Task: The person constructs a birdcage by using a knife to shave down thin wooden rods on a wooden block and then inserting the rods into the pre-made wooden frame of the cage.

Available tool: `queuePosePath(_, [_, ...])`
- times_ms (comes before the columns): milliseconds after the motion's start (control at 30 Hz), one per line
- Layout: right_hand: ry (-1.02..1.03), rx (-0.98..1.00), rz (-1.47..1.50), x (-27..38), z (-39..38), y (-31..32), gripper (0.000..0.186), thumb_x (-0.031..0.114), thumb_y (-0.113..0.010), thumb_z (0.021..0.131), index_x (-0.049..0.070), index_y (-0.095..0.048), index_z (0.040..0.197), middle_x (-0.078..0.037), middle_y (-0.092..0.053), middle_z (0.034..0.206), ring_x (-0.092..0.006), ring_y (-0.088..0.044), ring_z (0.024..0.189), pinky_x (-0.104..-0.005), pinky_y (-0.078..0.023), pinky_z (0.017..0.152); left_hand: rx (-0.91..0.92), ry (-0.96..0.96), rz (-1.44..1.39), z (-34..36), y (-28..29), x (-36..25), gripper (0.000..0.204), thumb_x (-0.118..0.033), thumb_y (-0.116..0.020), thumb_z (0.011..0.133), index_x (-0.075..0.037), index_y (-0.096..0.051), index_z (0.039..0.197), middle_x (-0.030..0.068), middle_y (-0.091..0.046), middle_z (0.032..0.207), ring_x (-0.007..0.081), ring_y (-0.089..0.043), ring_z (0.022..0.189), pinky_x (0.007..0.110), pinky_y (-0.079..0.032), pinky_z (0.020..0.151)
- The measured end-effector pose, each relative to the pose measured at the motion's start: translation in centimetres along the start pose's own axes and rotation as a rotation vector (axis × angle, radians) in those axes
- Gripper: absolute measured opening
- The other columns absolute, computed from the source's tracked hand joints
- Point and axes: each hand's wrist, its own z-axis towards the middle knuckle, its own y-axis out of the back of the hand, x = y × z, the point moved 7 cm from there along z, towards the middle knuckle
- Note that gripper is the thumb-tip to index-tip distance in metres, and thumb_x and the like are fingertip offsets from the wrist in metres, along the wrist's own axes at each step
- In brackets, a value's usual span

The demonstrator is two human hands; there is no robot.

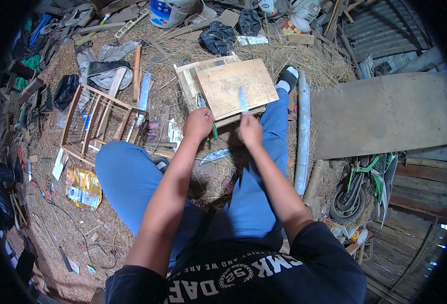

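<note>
My left hand (199, 123) is closed around pliers; their metal head (200, 100) points away from me and a green handle (215, 133) shows below the fist. In my right hand (251, 130) is a knife with a pale, flat blade (242, 99), its tip pointing away over a light wooden board (233, 83). The board rests tilted on another wooden piece (187, 83), between my hands and the far side. My left fist is at the board's near left corner. The knife's handle is hidden in my grip.
A wooden cage frame (89, 121) with thin bars stands at left, near a gold packet (83, 187). A round pole (303, 131) lies along my right leg. Beyond it are a large brown panel (385, 116) and a small green motorbike (360, 182). Straw and scraps cover the ground.
</note>
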Motion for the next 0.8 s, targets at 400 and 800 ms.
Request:
queuePosePath(400, [0.108,0.031,-0.026,3.2,-2.9,-2.4,0.045,0.038,-0.046,0.105,0.001,-0.070,0.095,-0.029,-0.067,0.086,-0.0487,-0.066,0.084,-0.0543,-0.051,0.073,-0.062,-0.088,-0.027,0.4,-0.3,0.5,0.018,-0.023,-0.071,0.087,-0.005,-0.070,0.087,0.0180,-0.070,0.083,0.0372,-0.070,0.081,0.045,-0.054,0.074])
queuePosePath(800, [0.039,-0.010,0.031,1.8,-1.9,-1.5,0.046,0.038,-0.048,0.105,0.000,-0.071,0.095,-0.030,-0.067,0.085,-0.0490,-0.067,0.084,-0.0530,-0.052,0.074,-0.034,-0.024,-0.054,0.5,-0.6,1.1,0.012,-0.019,-0.073,0.086,-0.007,-0.073,0.091,0.0168,-0.073,0.089,0.0362,-0.071,0.086,0.044,-0.056,0.077])
